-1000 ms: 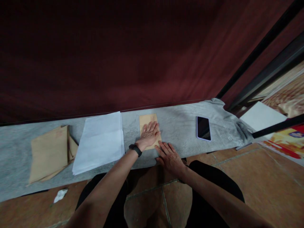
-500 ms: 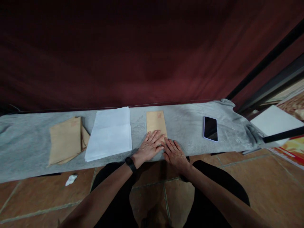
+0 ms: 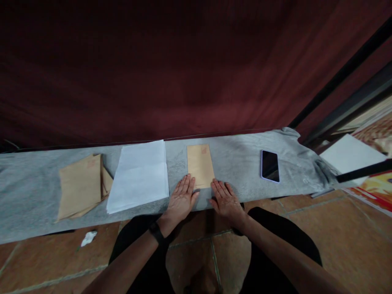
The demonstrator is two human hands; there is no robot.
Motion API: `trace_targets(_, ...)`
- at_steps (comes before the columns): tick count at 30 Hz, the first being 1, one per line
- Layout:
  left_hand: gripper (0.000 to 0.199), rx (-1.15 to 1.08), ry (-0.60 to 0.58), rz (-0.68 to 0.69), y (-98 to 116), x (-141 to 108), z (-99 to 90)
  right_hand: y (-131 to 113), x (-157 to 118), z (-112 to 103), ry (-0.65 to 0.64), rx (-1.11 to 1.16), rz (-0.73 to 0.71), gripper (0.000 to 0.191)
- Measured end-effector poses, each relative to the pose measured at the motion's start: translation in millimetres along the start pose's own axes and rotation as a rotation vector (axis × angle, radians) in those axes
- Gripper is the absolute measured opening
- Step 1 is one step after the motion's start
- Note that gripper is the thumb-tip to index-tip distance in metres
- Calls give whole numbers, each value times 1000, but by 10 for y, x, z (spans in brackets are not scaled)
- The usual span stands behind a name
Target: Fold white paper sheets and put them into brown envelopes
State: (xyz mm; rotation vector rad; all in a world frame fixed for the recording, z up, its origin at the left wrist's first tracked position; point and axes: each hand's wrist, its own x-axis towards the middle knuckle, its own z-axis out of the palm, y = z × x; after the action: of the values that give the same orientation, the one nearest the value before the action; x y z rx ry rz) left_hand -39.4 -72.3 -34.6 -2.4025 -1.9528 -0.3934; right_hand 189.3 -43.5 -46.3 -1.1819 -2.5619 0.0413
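Note:
A brown paper envelope (image 3: pixel 200 165) with a reddish printed mark near its top right corner lies flat on the grey cloth (image 3: pixel 239 163). At its lower left corner rests my left hand (image 3: pixel 181 200), fingers stretched out and flat, a dark band on the wrist. My right hand (image 3: pixel 226 203) lies flat at the lower right corner, fingertips on or just beside the envelope's edge. Neither hand grips anything. Left of the envelope is a stack of white paper sheets (image 3: pixel 139 175). Farther left, several more brown envelopes (image 3: pixel 80 183) sit in an uneven pile.
A phone (image 3: pixel 270 165) with a pale purple case lies on the cloth to the right. Behind hangs a dark red curtain (image 3: pixel 183 81). Black bars (image 3: pixel 343 79) and a white board (image 3: pixel 352 157) are at the right. A crumpled white scrap (image 3: pixel 88 238) lies on the tiled floor.
My left hand has slid off the envelope's middle, left and down to its lower left corner, uncovering most of it. My right hand has stayed nearly in place.

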Motion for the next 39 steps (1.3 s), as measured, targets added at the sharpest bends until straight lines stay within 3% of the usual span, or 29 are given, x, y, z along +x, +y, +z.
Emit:
trace_targets(5,50,-103,33,-195,75,144,14,-87,98,-75,-12,-3,34,56)
trace_targets(11,65,-355,104,-428,88,379,15,-142,253,-194,-89,-22,69,46)
trace_targets(17,85,-839,-6,-691,-32,538,-57,-150,347,-206,-106,-45,71,39)
trace_targets(20,74,-1151,-32,-713,24,569,-193,-163,398,-216,-88,-49,94,42)
trace_targets(25,59,-1519,-5,-633,261,683,-492,-100,525,-322,-89,29,151,40)
trace_targets(28,59,-1698,58,-605,323,769,-585,23,612,-373,18,310,300,33)
trace_targets(32,53,-1609,153,-785,254,778,-524,138,687,-334,169,972,584,28)
trace_targets(35,59,-1640,5,-889,230,711,-397,74,685,-261,125,1427,732,31)
trace_targets(37,65,-1710,-102,-856,265,660,-310,-21,658,-213,72,1602,776,36)
trace_targets(39,72,-1729,-117,-801,317,622,-234,-110,624,-175,27,1705,794,39)
